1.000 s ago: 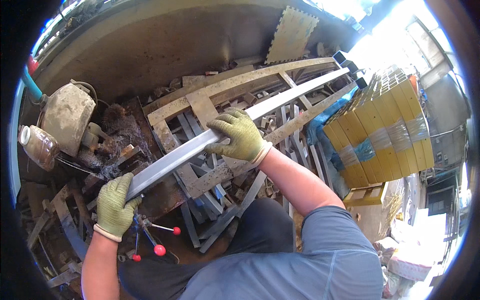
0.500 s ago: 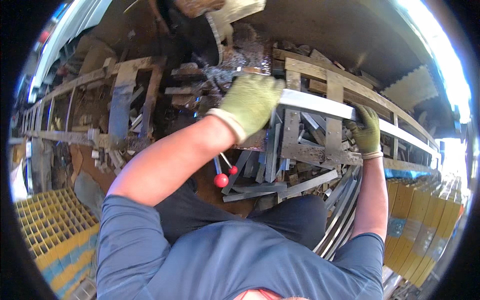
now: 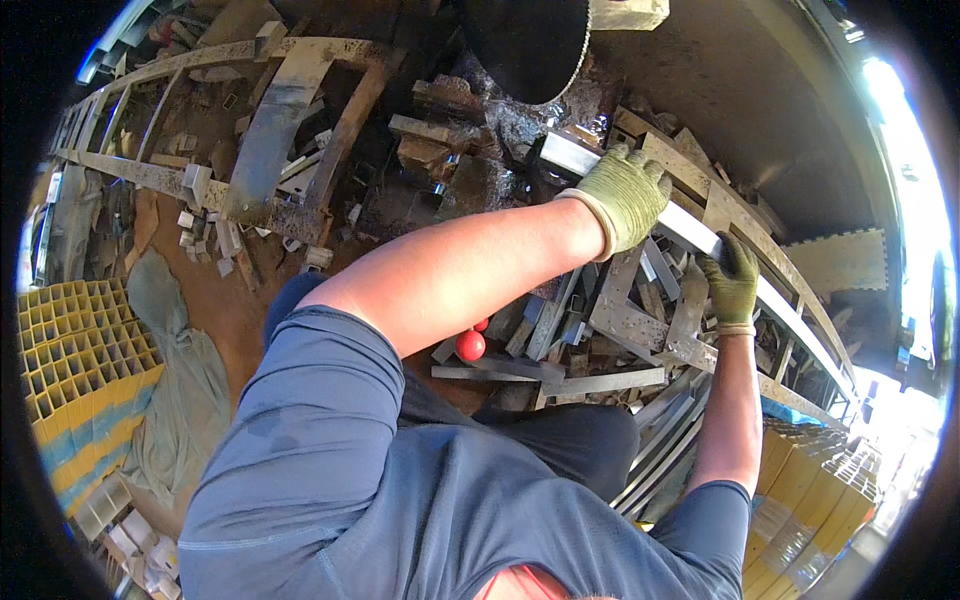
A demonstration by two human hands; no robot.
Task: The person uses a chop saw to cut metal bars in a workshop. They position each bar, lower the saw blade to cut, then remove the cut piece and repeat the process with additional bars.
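Silvery metal bar (image 3: 690, 229) slants along the metal frame (image 3: 628, 318), one end jutting past the frame's left edge. Left hand (image 3: 625, 195): gloved fingers curled over bar, thumb hidden. Right hand (image 3: 735, 280), farther along: fingers wrapped on it. Toothed blade (image 3: 525, 50) beyond jutting end.

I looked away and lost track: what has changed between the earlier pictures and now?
The left end of the metal bar has swung away from the red knobs, toward the dark toothed disc. The left hand, first at that end, now sits farther along, nearer the right hand, so the end sticks out. Both hands are on the bar, as before; the metal frame beneath stayed put.
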